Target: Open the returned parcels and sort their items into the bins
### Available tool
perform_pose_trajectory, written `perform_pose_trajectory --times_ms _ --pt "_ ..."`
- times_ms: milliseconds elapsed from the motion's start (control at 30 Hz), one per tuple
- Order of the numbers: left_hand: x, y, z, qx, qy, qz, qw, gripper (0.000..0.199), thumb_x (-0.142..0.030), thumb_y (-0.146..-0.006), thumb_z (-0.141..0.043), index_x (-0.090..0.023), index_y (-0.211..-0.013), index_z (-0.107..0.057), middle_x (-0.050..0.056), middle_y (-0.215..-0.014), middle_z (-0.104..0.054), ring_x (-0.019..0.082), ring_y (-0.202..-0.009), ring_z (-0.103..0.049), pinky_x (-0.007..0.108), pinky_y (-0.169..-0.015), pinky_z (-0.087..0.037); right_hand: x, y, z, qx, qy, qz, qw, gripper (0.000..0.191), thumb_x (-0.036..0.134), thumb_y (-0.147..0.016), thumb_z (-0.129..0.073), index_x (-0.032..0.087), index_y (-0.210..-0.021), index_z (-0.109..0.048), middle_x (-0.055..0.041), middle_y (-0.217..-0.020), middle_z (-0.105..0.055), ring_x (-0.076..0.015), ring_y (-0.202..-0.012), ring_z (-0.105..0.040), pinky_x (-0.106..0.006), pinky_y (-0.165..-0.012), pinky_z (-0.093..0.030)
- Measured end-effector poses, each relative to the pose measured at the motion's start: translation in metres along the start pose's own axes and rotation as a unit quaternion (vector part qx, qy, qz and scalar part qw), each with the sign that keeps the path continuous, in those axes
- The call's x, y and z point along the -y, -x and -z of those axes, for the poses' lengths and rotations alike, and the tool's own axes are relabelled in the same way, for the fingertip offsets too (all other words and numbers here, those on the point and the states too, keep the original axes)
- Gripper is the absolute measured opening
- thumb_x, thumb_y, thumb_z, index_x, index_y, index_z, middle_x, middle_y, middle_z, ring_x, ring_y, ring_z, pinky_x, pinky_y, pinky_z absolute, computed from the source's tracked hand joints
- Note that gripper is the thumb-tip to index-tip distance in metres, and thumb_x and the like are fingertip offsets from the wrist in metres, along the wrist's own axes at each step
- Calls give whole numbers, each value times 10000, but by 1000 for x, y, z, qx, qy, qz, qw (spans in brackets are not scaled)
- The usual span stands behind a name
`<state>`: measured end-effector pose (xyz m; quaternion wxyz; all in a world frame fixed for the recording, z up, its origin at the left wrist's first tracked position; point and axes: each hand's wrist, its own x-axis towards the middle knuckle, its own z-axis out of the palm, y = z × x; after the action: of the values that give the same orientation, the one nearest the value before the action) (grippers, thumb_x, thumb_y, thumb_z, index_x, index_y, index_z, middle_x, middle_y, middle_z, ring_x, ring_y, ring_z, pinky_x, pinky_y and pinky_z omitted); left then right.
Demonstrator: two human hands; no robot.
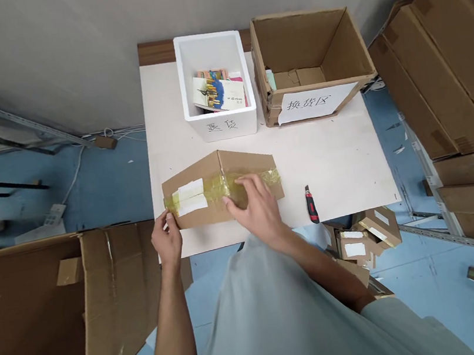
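Note:
A long, low cardboard box (pixel 201 217) lies near the front left of the white table, with a ridge or edge in its middle. Yellowish clear tape (pixel 216 188) runs along it, and two white labels (pixel 191 204) sit under or beside the tape on its left part. My left hand (pixel 168 239) pinches the left end of the box between thumb and fingers. Over the right half, my right hand (pixel 260 208) presses its thumb and bent fingers on the taped surface. A red and black utility knife (pixel 311 205) lies to the right of the box, touched by neither hand.
At the table's back stand a white foam bin (pixel 223 126) holding booklets and an open cardboard carton (pixel 315 74) with a paper sign. A large open carton (pixel 120 290) is at my left. Small boxes (pixel 362 242) lie below the right front edge; stacked cartons (pixel 447 63) stand right.

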<state>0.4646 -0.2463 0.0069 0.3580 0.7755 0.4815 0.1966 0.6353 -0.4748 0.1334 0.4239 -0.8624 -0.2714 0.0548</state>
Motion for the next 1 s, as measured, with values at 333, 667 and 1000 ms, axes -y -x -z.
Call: perform_pose_trajectory --times_ms 333,667,1000 --pt "-57 32 -50 25 159 23 987 458 -579 -873 -792 -212 -1109 -653 113 -1144 -760 234 -1042 -759 397 -972 -645 -146 -32 57 -57 -36 -185 980 515 696 -946 -685 205 -1085 -751 -145 -1216 -775 -277 -1012 -765 -451 -980 -619" --pt "-25 126 -25 166 243 153 943 790 -709 -709 -922 -196 -1258 -679 181 -1296 -784 370 -1247 -769 595 -1132 -616 -190 110 85 -58 -231 -315 919 601 692 -789 -870 224 -1121 -690 -141 -1182 -850 -332 -1190 -792 -516 -1100 -608" --pt "-57 103 -19 161 181 58 969 673 -739 -867 -779 -198 -1267 -780 133 -1360 -745 322 -1263 -735 499 -1155 -610 -177 78 81 -90 -136 -271 949 659 773 -853 -763 185 -1151 -761 -169 -1239 -813 -322 -1157 -792 -504 -1079 -629"
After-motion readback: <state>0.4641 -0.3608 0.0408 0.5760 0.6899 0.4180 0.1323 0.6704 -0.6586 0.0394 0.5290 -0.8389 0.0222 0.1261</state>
